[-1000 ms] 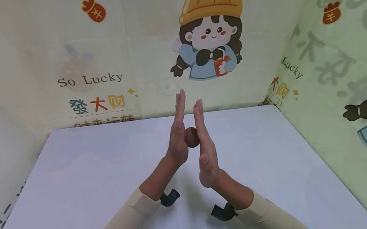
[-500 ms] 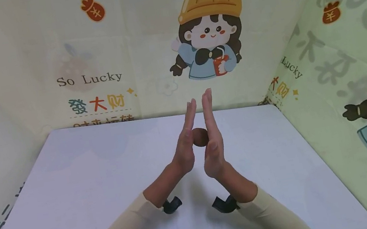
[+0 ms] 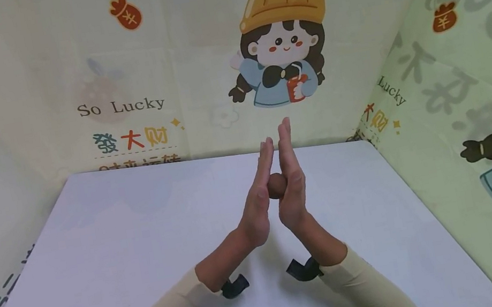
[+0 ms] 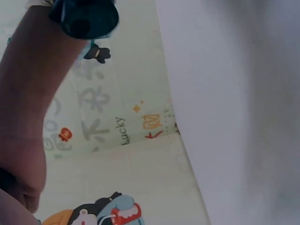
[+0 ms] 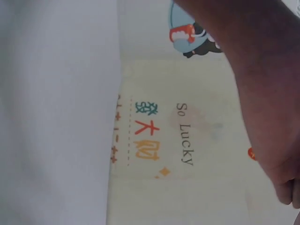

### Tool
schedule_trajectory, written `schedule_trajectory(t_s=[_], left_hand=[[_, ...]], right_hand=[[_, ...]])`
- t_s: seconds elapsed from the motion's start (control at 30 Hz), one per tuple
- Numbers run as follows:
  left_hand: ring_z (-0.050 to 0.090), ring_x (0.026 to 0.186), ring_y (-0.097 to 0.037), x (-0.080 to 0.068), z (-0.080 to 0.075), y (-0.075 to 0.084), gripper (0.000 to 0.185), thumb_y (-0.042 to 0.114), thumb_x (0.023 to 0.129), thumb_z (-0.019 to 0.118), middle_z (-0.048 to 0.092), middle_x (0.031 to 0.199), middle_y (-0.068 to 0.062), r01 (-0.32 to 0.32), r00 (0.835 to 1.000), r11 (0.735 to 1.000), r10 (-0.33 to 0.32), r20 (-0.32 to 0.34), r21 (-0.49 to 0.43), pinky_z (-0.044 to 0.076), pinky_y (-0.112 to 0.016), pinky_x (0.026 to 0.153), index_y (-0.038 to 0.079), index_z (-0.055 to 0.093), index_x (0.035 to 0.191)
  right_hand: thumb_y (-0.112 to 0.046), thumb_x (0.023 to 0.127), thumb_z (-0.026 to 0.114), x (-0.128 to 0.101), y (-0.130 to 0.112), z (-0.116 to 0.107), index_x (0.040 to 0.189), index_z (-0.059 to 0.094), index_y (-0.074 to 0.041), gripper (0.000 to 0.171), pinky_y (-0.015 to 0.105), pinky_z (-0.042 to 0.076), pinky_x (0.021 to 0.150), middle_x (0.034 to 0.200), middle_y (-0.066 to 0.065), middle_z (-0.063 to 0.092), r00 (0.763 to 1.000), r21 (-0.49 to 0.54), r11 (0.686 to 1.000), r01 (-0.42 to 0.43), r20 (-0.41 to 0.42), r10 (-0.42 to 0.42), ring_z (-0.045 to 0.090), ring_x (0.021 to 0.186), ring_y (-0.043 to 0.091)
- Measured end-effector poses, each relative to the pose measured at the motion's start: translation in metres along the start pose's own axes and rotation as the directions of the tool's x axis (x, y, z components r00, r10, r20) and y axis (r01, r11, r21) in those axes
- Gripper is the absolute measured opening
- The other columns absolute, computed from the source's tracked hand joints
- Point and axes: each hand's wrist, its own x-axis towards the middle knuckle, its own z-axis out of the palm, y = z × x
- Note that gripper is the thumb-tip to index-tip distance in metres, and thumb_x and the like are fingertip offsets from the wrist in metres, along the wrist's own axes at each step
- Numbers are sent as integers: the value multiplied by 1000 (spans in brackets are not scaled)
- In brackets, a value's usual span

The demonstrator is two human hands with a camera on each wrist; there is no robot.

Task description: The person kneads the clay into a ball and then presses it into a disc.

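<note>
Between my palms, above the white table (image 3: 95,244), sits a small brown ball (image 3: 277,185), looks like clay. Left hand (image 3: 259,200) and right hand (image 3: 291,184) are both flat, fingers straight and pointing up and away from me, pressing it from either side, nothing curled round it. I'd say even pressure and small circles keep it from squashing. It's round-ish, so no real long axis or heading I can make out
</note>
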Motion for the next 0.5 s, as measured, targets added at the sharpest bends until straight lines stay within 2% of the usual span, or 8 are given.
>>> schedule_trajectory(t_s=[0.2, 0.5], left_hand=[[-7, 161, -26, 2, 5, 9, 87, 66, 107, 12, 0, 177, -7, 13, 1000, 1000, -13, -26, 0, -3, -52, 126, 4, 4, 168], [-7, 161, -26, 12, 1, 16, 86, 64, 109, 13, 0, 177, -7, -27, 993, 999, 23, -119, -28, -3, -49, 126, 2, 3, 168]], right_hand=[[-62, 110, 22, -4, 6, -1, 163, 12, 9, 89, 51, 2, 127, 174, 22, 0, 999, 52, 998, -39, 0, 39, 0, 161, 31], [-57, 112, 18, -12, 6, 6, 160, 11, 15, 87, 54, 2, 127, 172, 28, 3, 1000, 47, 999, -9, 25, 8, -1, 161, 36]])
